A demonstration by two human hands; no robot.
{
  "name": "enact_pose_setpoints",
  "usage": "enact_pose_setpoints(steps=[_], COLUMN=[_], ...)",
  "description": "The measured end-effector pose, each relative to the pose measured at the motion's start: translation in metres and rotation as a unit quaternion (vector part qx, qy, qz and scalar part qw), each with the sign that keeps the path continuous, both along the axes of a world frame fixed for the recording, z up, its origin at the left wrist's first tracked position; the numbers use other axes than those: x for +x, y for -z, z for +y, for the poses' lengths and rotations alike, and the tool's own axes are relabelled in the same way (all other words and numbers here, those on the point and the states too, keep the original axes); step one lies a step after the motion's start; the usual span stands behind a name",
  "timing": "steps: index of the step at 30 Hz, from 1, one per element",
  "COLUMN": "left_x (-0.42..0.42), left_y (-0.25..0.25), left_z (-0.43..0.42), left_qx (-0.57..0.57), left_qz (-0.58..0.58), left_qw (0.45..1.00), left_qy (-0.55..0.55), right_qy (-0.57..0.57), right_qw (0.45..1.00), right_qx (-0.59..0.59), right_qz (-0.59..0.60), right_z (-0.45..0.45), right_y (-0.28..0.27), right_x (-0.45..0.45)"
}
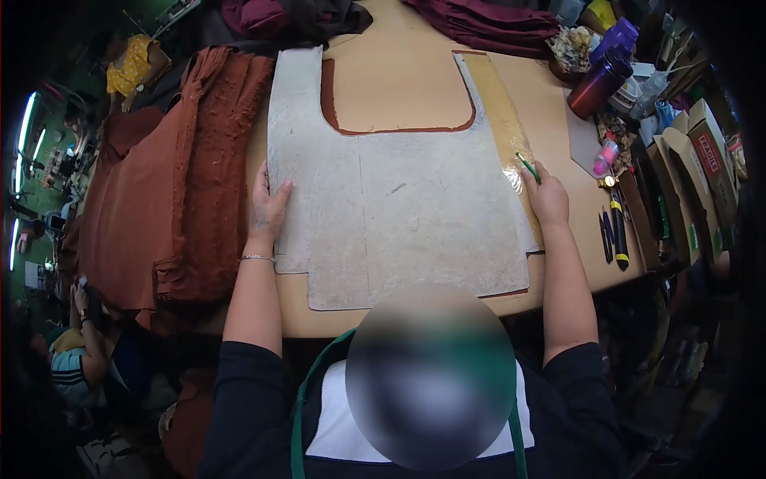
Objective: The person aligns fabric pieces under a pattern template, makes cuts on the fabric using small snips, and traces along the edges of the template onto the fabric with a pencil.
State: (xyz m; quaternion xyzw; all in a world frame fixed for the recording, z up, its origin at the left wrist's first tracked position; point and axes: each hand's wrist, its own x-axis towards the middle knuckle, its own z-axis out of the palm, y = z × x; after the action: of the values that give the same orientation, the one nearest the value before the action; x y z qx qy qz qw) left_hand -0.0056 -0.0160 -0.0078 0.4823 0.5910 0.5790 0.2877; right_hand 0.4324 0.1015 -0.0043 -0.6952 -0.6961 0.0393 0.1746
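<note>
A large pale grey pattern board (pixel 415 207) with a U-shaped cutout lies flat on the tan table, with rust-brown leather (pixel 399 129) showing under its edges. My left hand (pixel 270 206) grips the board's left edge, thumb on top and fingers along the side. In my right hand (pixel 549 198) is a green pen (pixel 530 169), pinched near the board's right side. Beside that hand runs a shiny yellowish strip (pixel 501 112), partly beneath the board. Some right-hand fingers are hidden.
Rust-brown leather hides (pixel 136 215) are piled on the left. Maroon fabric (pixel 487 24) lies at the back. On the right are a dark red tumbler (pixel 600 84), a yellow-black cutter (pixel 619 231), a pink bottle (pixel 606 156) and cardboard boxes (pixel 702 160). Other people appear at far left.
</note>
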Motion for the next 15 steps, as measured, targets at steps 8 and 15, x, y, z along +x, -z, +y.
enact_pose_setpoints(steps=[8, 15], left_x=[-0.002, -0.01], left_y=[0.001, 0.004], left_z=[-0.01, -0.009], left_qx=[-0.206, -0.166], left_qz=[0.332, 0.362], left_qw=[0.916, 0.913], left_qy=[-0.097, -0.091], right_qy=[-0.024, -0.015], right_qw=[1.0, 1.0], right_qx=[0.016, 0.004], right_qz=[-0.004, -0.006], right_z=[0.0, 0.0], right_y=[0.007, 0.002], right_x=[0.007, 0.005])
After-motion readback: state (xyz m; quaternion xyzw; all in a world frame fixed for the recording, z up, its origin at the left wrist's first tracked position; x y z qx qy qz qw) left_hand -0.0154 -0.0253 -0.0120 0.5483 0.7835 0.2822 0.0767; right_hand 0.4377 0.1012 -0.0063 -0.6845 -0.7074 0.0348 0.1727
